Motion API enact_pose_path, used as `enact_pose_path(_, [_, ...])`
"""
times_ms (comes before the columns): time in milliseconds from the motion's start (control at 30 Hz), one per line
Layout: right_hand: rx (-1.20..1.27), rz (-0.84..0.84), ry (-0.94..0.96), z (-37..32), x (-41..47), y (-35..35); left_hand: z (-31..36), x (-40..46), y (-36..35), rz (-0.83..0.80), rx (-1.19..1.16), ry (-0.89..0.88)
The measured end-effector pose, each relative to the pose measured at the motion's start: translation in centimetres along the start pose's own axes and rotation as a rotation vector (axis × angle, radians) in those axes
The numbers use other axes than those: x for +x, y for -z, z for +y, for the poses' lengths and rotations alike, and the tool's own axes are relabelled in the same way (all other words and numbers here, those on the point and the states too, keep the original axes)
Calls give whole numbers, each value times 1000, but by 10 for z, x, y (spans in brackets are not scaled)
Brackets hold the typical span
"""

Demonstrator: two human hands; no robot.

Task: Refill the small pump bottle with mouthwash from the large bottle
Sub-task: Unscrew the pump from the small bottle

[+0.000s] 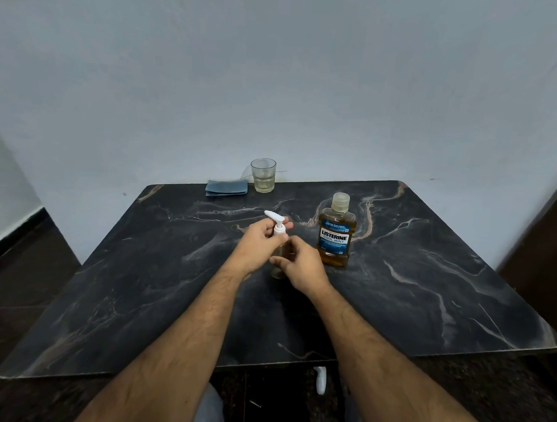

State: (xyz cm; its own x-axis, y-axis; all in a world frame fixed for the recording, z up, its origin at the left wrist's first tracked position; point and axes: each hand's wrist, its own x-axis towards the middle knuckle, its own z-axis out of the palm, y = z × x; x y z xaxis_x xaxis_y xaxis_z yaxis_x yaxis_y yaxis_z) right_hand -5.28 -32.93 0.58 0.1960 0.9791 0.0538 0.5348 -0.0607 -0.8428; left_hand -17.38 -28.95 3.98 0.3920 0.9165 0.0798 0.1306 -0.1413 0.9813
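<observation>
Both hands are on the small pump bottle (280,258) near the middle of the dark marbled tabletop (427,281). The left hand (259,238) curls its fingers (287,225) round the white pump head (278,225) at the collar, the nozzle sticking out up and to the left. The right hand (300,267) wraps the clear body lower down, thumb and fingers curled round it — looks like the grip for twisting the pump off, though I can't tell whether the thread is loose yet.

That little bottle reads as clear, thin plastic and close to empty, so it should be very light and easy to tip — it wants a steadying hand on the body whenever anything is poured in. The collar is the place to turn; the long nozzle would just flex or spin.

The large bottle (336,235) stands upright just to the right of the hands, cap (340,203) on, amber liquid up to the shoulder. Judging by that fill it will be the heavy one, smooth-sided and maybe slippery — best taken round the waist at the label, not by the neck. The small bottle's mouth is narrow, so a slow pour seems wise.

At the far edge sit a glass (263,175) and a folded blue cloth (227,188), well apart from the work.
</observation>
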Motion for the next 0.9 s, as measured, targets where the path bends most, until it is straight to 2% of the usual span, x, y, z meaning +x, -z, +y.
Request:
enact_pose_path(167, [6,-7,-3,0,-1,1,2,0,5,92,63,-53])
enact_pose_path(333, [29,-23,-26,0,-1,1,17,2,10,209,22,-110])
enact_pose_path(567, [54,-19,-28,3,2,-1,37,6,29,397,-345,-81])
enact_pose_path(900, [40,-33,-14,4,2,1,41,5,51,473,-535,-29])
